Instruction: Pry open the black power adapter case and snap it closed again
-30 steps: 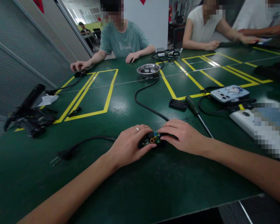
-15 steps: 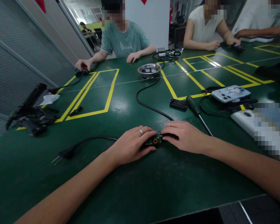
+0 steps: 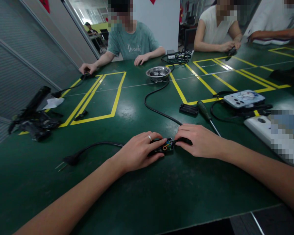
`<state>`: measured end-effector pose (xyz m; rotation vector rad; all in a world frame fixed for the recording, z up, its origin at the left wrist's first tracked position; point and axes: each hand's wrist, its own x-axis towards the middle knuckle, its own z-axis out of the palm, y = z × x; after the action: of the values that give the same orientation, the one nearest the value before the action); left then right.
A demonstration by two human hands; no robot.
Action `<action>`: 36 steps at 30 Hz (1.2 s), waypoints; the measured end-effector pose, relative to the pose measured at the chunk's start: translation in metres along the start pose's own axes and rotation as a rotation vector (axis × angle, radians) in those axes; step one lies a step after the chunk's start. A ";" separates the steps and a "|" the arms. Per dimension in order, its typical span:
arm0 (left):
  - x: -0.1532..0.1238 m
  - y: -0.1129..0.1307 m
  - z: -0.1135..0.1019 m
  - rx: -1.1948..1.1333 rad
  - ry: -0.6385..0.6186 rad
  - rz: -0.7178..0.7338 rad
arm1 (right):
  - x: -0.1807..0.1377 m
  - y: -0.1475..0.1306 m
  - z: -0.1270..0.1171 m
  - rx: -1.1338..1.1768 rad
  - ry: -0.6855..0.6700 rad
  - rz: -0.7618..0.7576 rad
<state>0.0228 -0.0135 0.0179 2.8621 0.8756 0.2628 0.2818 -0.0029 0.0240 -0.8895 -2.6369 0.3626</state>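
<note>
Covering the far side and left end of a small black housing point(image 3: 171, 149), the left hand point(image 3: 137, 150) hides most of it from where I stand. Its fingers lie over the top and its thumb along the near edge, so the housing is held in a narrow grip between them. Only the right end peeps out past the fingertips: a copper-coloured ring point(image 3: 164, 148), some bright wires and a bit of green board, too small to read properly. Just right of that, the right hand point(image 3: 199, 140) pinches a short black cable end point(image 3: 185, 141) between thumb and fingers, and I can't tell exactly how it meets the housing.

A long black cord point(image 3: 159, 113) runs across the green table point(image 3: 127, 202) and vanishes behind the right fingers; its join is hidden. Another lead, ending in a two-pin plug point(image 3: 72, 160), slips out of sight behind the left hand. Beyond the right wrist lies a screwdriver point(image 3: 204, 110), its tip masked by the forearm, beside a black shell piece point(image 3: 188, 109). What sits in the metal bowl point(image 3: 158, 73) is hard to make out.
</note>
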 end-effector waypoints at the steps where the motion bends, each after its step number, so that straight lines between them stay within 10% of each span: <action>1: 0.000 0.000 0.000 0.001 -0.001 -0.003 | 0.000 0.000 0.000 0.004 -0.005 0.002; 26: 0.000 0.002 -0.005 -0.003 -0.042 -0.026 | -0.001 0.000 0.004 0.118 -0.026 0.049; 36: -0.019 -0.028 -0.043 -0.302 -0.216 -0.325 | -0.002 0.003 0.000 0.138 -0.028 0.032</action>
<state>-0.0164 0.0021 0.0523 2.3747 1.1262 0.0425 0.2853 -0.0020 0.0227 -0.8887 -2.5892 0.5612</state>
